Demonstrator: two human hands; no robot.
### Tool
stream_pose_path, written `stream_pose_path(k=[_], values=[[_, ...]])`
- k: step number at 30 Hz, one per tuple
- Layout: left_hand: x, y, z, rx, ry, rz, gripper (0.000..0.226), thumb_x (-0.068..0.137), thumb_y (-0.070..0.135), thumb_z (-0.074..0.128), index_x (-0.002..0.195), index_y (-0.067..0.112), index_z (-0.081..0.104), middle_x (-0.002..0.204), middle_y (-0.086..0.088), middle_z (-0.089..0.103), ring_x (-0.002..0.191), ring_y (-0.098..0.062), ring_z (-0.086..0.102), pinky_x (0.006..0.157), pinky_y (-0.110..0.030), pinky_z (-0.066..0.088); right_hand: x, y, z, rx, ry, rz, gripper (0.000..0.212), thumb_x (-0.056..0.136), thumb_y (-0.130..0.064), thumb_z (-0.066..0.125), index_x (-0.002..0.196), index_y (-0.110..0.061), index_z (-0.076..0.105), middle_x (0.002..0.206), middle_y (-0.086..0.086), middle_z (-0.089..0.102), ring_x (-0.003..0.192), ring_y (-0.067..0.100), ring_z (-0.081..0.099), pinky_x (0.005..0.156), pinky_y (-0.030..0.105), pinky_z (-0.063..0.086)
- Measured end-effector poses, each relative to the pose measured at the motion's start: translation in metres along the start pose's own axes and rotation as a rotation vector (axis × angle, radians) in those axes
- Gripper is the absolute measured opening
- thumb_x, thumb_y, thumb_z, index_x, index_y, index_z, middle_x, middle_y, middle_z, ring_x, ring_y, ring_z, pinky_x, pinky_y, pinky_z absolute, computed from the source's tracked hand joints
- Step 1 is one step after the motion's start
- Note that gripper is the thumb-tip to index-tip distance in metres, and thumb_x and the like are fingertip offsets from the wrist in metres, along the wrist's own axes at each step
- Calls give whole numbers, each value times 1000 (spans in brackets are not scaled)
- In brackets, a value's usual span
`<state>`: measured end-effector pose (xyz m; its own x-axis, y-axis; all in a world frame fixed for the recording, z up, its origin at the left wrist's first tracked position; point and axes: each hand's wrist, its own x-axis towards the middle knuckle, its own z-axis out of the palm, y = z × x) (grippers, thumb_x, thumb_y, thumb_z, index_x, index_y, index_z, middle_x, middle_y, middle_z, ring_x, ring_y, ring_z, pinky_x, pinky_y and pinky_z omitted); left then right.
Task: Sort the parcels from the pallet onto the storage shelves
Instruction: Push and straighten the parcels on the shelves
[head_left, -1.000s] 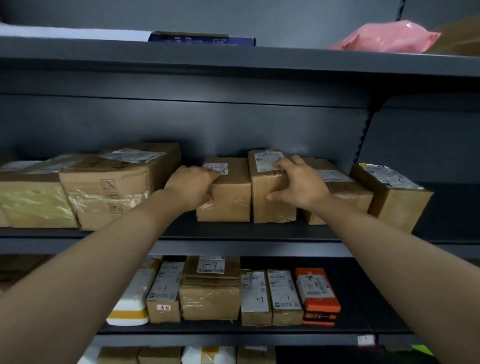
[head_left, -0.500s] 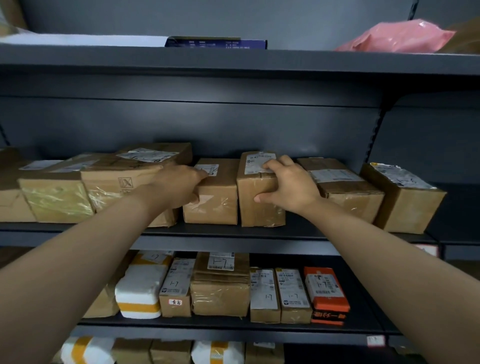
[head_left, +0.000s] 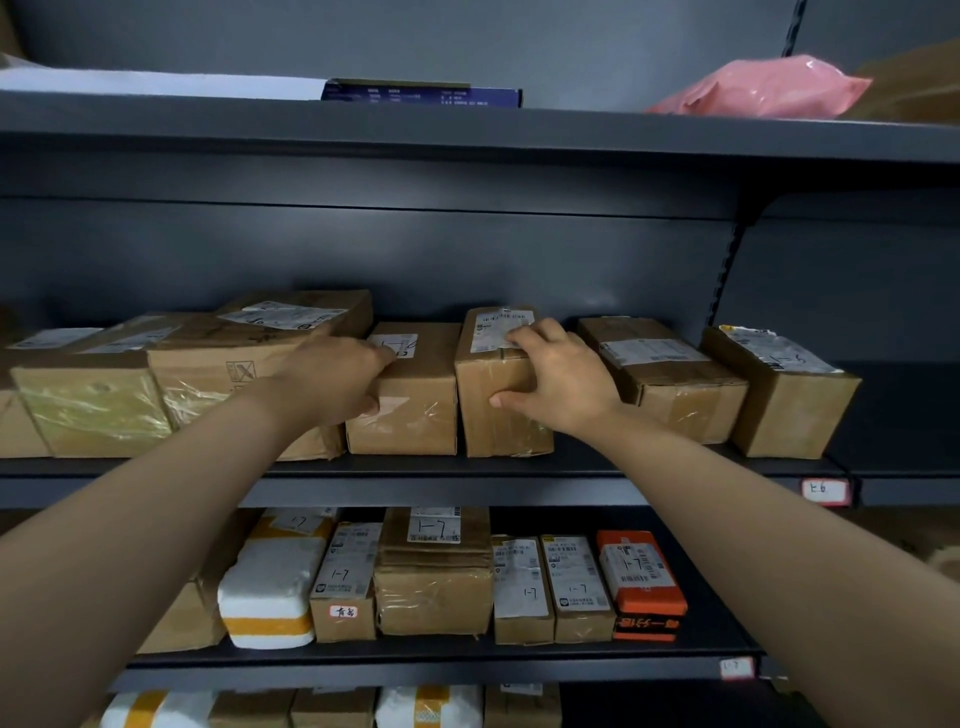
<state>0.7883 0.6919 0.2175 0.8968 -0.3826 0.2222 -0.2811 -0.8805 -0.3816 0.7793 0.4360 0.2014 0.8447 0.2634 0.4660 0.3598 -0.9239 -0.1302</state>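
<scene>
The person is reaching up with both bare arms to the middle shelf (head_left: 467, 488), where a row of brown cardboard parcels stands side by side. The left hand (head_left: 332, 379) grips the left end of a short box (head_left: 415, 410), fingers curled over its top corner and thumb low on the front face. Touching that box on its right stands a tall box (head_left: 498, 415). The right hand (head_left: 558, 384) holds it, fingers on the white label on top and thumb pressed against the front. Both boxes sit flat on the shelf.

A large box (head_left: 244, 364) lies just left of the left hand, and two more cartons (head_left: 670, 379) stand to the right, slightly apart. The lower shelf (head_left: 441, 670) holds smaller parcels marked "1-7", among them an orange box (head_left: 641, 582) and a white foam box (head_left: 270, 587). A pink bag (head_left: 763, 88) rests on the top shelf.
</scene>
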Motion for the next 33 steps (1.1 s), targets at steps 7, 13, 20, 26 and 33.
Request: stream_pose_path(k=[7,13,20,26,33], values=[[-3,-2,1,-8,19,-1,43,84,36,66,123,24,53,111,2,65,110,-20,59,105,-39,27,-5,-4,2,-56,-1,4,74,84,-51,68,144,-21,36,143,6,40,127,27,45,99,38,46],[-2,0,-3,-96,26,-27,39,88,48,55,119,25,57,108,2,65,109,-20,58,107,-42,26,-12,-3,-3,-38,-61,23,87,87,-54,63,154,-26,16,159,8,19,136,30,39,101,41,46],[17,13,-25,-130,259,-134,29,87,29,55,111,17,65,107,-8,67,99,-29,61,76,-33,40,-38,58,-40,-223,-4,131,82,87,-57,59,152,-23,23,154,7,31,139,29,31,110,43,30],[44,53,-58,-200,416,-58,24,87,27,57,98,7,64,92,-16,67,84,-33,62,65,-31,39,-63,130,-88,-293,-94,339,78,82,-50,66,147,-23,33,147,9,40,135,31,34,108,45,30],[89,149,-86,-229,409,86,37,89,39,54,111,11,64,116,-11,65,106,-31,59,91,-36,42,-79,213,-104,-280,-216,420,90,77,-59,68,150,-26,28,151,8,36,138,31,31,111,46,28]])
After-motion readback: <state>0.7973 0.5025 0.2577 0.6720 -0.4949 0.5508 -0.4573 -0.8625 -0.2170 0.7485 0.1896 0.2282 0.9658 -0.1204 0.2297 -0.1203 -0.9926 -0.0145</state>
